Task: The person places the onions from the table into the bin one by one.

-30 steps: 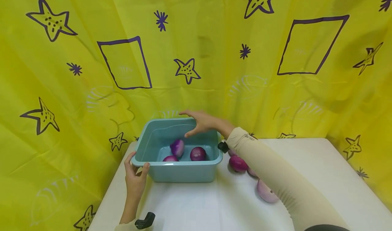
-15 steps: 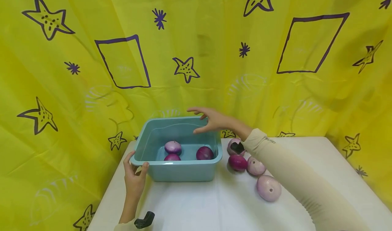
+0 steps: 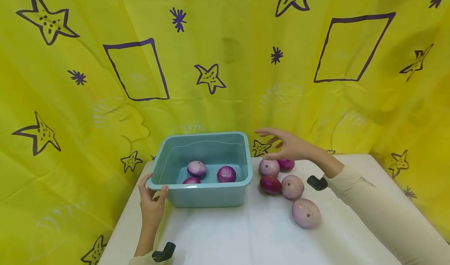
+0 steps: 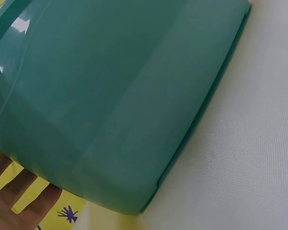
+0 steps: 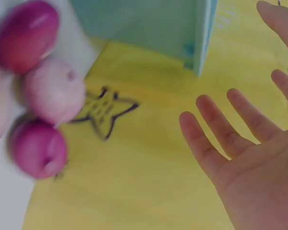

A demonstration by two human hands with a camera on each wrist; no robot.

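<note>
My left hand (image 3: pixel 152 210) grips the front left corner of a blue-green plastic tub (image 3: pixel 207 196), thumb at the front rim and fingers along the left side. In the left wrist view, the fingers (image 4: pixel 24 184) show beside the tub wall. Inside the tub lie three red onions: a pale purple one (image 3: pixel 197 169), a darker one (image 3: pixel 226 174) and one partly hidden by the front wall (image 3: pixel 191 180). My right hand (image 3: pixel 291 145), holding nothing, hovers with spread fingers over the back of an onion group right of the tub. A pale onion (image 3: pixel 269 168) is nearest below it.
Other onions on the white table (image 3: pixel 218 233) include a deep magenta one (image 3: pixel 270 185), two pale ones (image 3: pixel 293 187) toward the front, and a purple one (image 3: pixel 286 164) at the back. A yellow curtain (image 3: pixel 225 112) with drawn stars hangs behind the table.
An onion beneath my right hand has dropped and settled in the tub. The right hand has moved right, from over the tub to over the table onions. The left hand keeps its grip.
</note>
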